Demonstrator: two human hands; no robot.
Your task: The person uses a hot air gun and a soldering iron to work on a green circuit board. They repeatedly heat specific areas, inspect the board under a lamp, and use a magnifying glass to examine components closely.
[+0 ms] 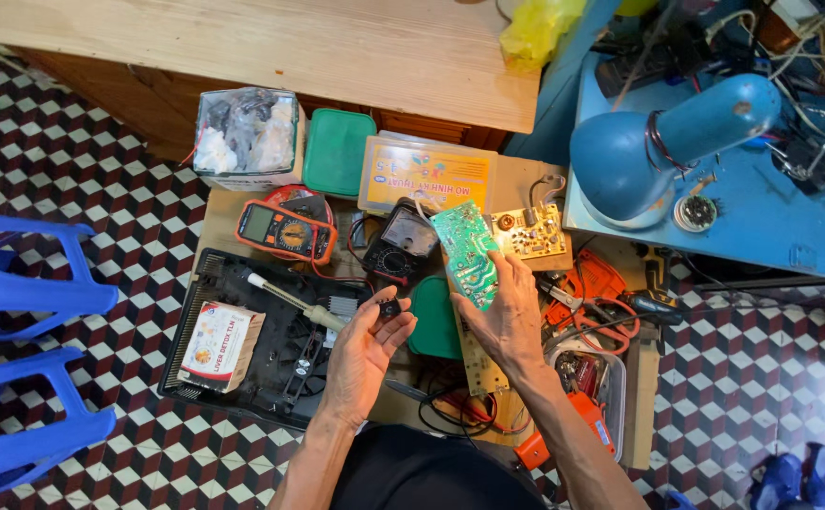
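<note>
— What is the right hand (511, 316) doing?

— It is holding a green circuit board (466, 252). The fingers are wrapped around the bottom edge, and the board stands up tilted above the low work board.

— And the left hand (363, 351)?

— It pinches a small black part (391, 307) between the thumb and the fingertips. The part is just beside the green board, a little lower and to its left. The two do not touch.

— What is under the hands?

— A black tray (186, 331) lies on the left. A small white and red box (221, 345) sits in it, and a soldering iron (294, 300) with a pale handle lies across it, near the left hand.

— What else is close?

— An orange meter (285, 231) and a black meter with a dial (401, 243) sit above the hands. A tan circuit board (528, 232) lies right next to the top of the green one. Orange tools (594, 283) are on the right.

— Anything big?

— A blue lamp (663, 142) sits on a blue table (771, 222) at the upper right. Two blue stools (20, 359) stand on the checkered floor (110, 189) at the left.
</note>
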